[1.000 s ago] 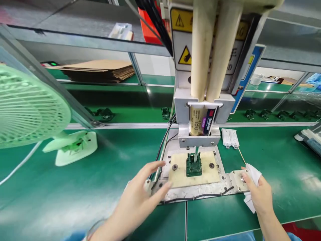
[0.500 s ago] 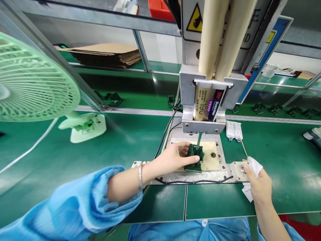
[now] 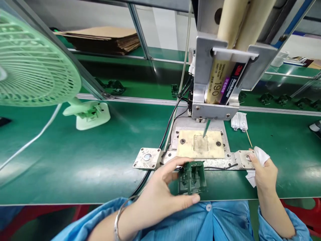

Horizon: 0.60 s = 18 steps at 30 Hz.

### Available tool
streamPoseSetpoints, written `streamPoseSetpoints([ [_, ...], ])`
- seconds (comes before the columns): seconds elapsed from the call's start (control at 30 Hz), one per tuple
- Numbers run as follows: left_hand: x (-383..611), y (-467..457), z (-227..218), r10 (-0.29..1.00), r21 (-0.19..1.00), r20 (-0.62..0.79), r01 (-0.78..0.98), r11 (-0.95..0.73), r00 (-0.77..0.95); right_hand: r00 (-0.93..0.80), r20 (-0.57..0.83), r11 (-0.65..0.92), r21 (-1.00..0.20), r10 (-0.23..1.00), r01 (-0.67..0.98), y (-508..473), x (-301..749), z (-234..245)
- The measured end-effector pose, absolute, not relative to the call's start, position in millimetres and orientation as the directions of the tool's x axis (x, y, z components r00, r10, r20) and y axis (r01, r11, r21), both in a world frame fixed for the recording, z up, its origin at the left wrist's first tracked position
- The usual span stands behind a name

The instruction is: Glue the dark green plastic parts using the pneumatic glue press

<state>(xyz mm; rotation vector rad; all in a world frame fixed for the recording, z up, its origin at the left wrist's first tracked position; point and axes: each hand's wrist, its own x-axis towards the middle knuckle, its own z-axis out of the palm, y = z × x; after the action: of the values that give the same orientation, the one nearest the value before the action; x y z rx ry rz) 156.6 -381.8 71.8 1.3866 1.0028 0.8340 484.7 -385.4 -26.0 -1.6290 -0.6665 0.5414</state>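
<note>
Here, we have the dark green housing (image 3: pixel 192 179) in our left hand (image 3: pixel 160 197), the thumb along its near side and the fingers bent behind it, set about as wide as the part itself. It is over the near part of the green worktop (image 3: pixel 100 174), its hollow face turned up toward us; we cannot tell whether its underside touches. On a clock centred on the housing, we see the cream plate (image 3: pixel 188 152) at twelve, with a shallow square recess, and the thin greenish nozzle (image 3: pixel 206 128) hanging over it, beneath the adhesive cartridge (image 3: pixel 223 82) at one. One metal block (image 3: pixel 140 164) with a round button is near ten; a second metal block (image 3: pixel 240 160) is between two and three. At three, our right hand (image 3: pixel 264 175) holds a crumpled white cloth (image 3: pixel 262 155), fingers narrow around it, thumb at that block's button; whether it presses, we cannot tell. A thin stick (image 3: pixel 248 138) runs from beside those fingers toward two white pieces (image 3: pixel 239 121) between one and two. Well apart at ten stands the pale green fan (image 3: pixel 32 63), with stacked cardboard (image 3: pixel 100 38) nearer eleven
</note>
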Motion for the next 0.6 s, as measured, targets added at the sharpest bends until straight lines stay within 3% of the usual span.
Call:
streamPoseSetpoints([
  [0.13, 153.6, -403.5, 74.9, 0.883, 0.938, 0.313, 0.029, -0.344, 0.351, 0.715, 0.087, -0.062, -0.982, 0.694, 0.18, -382.9, 488.3, -26.0],
  [0.23, 153.4, -404.6, 79.5, 0.806, 0.88, 0.444, -0.021, -0.475, 0.39, 0.735, 0.227, -0.087, -0.928, 0.639, 0.362, -387.6, 487.0, -22.5],
  [0.3, 153.2, -403.3, 80.5, 0.787, 0.865, 0.474, -0.042, -0.5, 0.395, 0.668, 0.509, -0.116, -0.742, 0.542, 0.66, -400.2, 481.0, -17.5],
  [0.33, 153.2, -402.8, 80.1, 0.785, 0.862, 0.483, -0.053, -0.504, 0.388, 0.553, 0.652, -0.087, -0.603, 0.519, 0.793, -409.5, 475.7, -13.8],
  [0.4, 153.4, -402.5, 78.2, 0.783, 0.859, 0.496, -0.077, -0.507, 0.375, 0.257, 0.806, 0.112, -0.369, 0.533, 0.923, -431.4, 459.2, -2.8],
  [0.5, 154.9, -403.0, 75.0, 0.786, 0.865, 0.49, -0.096, -0.493, 0.377, -0.069, 0.785, 0.466, -0.293, 0.616, 0.835, -458.6, 423.6, 24.2],
  [0.6, 158.1, -402.4, 74.3, 0.774, 0.863, 0.494, -0.114, -0.492, 0.395, -0.224, 0.699, 0.622, -0.386, 0.679, 0.681, -466.3, 390.9, 54.2],
])
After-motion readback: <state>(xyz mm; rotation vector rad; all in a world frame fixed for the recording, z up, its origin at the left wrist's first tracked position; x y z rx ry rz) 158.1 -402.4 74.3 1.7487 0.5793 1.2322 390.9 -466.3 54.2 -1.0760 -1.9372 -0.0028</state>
